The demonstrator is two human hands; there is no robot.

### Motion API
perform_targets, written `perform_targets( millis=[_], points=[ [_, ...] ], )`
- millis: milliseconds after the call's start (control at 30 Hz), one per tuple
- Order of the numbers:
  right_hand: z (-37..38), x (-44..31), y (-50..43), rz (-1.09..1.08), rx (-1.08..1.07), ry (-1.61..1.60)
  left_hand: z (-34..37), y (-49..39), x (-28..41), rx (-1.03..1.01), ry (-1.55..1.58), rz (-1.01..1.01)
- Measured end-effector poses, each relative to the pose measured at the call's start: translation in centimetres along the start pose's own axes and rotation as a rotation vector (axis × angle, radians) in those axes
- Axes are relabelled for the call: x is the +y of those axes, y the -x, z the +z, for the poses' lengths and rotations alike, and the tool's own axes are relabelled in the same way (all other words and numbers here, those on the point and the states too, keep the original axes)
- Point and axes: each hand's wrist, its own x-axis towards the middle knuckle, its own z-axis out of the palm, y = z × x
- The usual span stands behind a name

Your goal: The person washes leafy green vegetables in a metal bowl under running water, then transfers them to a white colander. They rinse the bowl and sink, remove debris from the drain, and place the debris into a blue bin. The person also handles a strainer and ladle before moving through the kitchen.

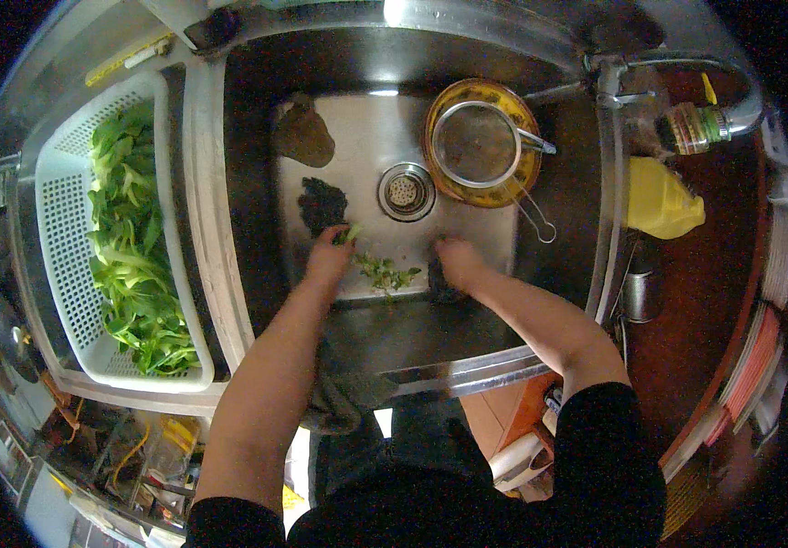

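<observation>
My left hand [329,264] is over the sink floor [373,130], its fingers closed around a small green leaf piece [350,233]. Just beyond those fingers lies a dark, ragged clump [322,198], which I cannot identify. Several loose leaf scraps [387,272] rest on the metal between my hands. My right hand [461,264] is low at the near right of the sink, fingers curled and blurred. A dark patch [443,279] lies beside and under it; whether the hand holds anything is hidden.
A metal strainer [477,145] rests over a yellow-brown bowl [438,179], right of the drain [405,192]. A brownish lump [305,135] lies at the far left. Leafy greens [130,240] fill part of a white plastic basket [65,226]. The faucet [613,85] and a yellow container [661,198] stand right.
</observation>
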Motion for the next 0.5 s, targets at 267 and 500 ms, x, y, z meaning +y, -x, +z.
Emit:
perform_targets(
  millis=[267,500],
  points=[
    [1.5,5.1,-0.3,-0.103,-0.116,0.235,-0.6,2.0,1.5,-0.131,-0.402,0.262],
    [0.3,0.8,1.3,-0.176,-0.003,-0.332,-0.7,0.7,1.9,-0.164,-0.719,0.152]
  ],
)
